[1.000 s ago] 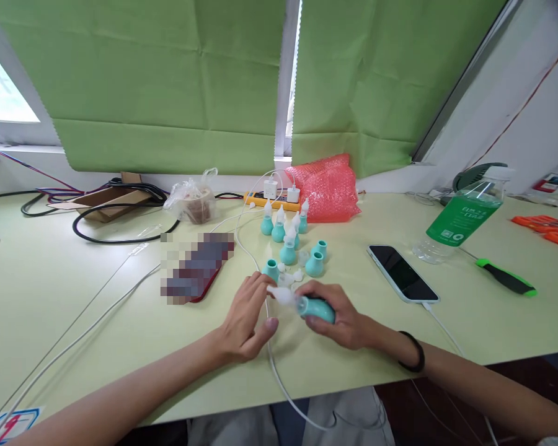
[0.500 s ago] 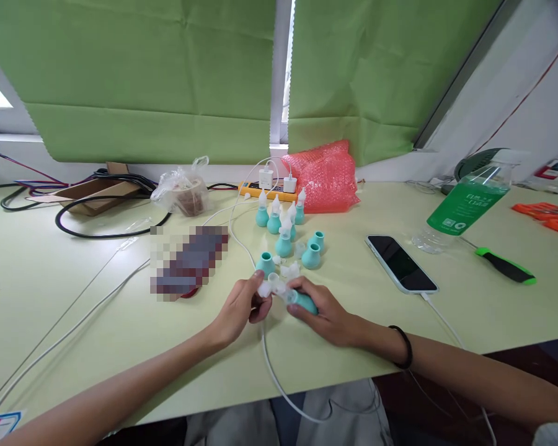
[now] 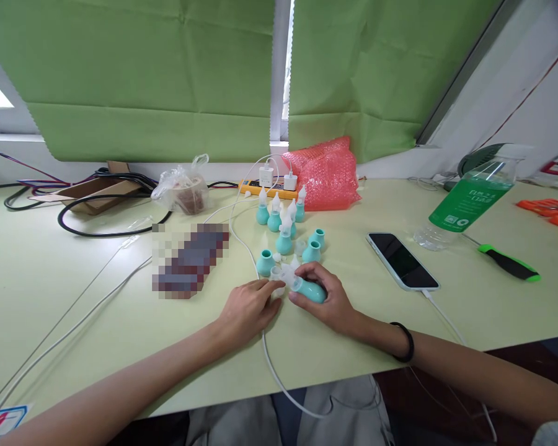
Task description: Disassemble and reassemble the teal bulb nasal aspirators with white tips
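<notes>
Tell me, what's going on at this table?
The person's right hand holds a teal bulb lying sideways, its mouth toward the left hand. The left hand's fingers reach to small translucent parts by that mouth; whether they grip any is hard to tell. Just beyond stand three open teal bulbs, and behind them five bulbs with translucent tips. A phone lies off to the right, plugged into a white cable.

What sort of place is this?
It looks like a small workroom or office, though I can't be sure: a pale table by green blinds, a yellow power strip with chargers plugged in, and several small teal bulbs.
</notes>
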`<state>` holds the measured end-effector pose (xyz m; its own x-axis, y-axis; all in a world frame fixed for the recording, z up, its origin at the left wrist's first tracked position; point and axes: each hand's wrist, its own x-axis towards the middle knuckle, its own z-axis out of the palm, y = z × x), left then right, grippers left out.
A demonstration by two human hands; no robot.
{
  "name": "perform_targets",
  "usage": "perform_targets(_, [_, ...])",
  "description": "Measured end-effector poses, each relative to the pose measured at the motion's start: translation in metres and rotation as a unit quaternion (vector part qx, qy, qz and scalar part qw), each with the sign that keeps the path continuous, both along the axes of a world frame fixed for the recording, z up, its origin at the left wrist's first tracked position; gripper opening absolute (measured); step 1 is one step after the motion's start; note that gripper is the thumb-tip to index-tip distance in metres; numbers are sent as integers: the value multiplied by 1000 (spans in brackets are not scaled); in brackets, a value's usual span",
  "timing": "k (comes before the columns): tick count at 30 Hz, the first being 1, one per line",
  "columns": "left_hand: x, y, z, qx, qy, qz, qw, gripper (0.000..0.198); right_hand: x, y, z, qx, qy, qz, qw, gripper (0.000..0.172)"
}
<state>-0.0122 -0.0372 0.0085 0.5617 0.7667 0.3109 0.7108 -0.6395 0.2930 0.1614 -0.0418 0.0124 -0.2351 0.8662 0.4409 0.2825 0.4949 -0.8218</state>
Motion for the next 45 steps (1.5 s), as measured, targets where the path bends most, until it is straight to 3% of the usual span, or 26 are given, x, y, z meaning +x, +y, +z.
perform_targets(6, [-2,-2,6,-39,-170,34,984,26,2,0,4,-147,72,110,980,20])
perform_targets(11, [-1,-1,9,-72,-308,-38,948,13,2,-2,9,-193,68,195,959,37])
perform_targets(26, [0,-5,12,-149,-359,-66,919,18,-3,0,3,-359,154,272,879,42])
perform_targets(30, [0,-8,15,-157,-338,-61,926,19,-3,-1,2,-353,156,269,882,41])
perform_targets(35, [0,-6,14,-122,-323,-41,937,18,-5,-4,-2,-308,161,215,913,37])
perform_targets(39, [2,-5,11,-113,-381,-18,917,16,-5,-6,-3,-270,134,153,941,36])
perform_targets(45, [2,-2,9,-99,-424,-33,900,5,-3,-9,-1,-255,69,180,947,40])
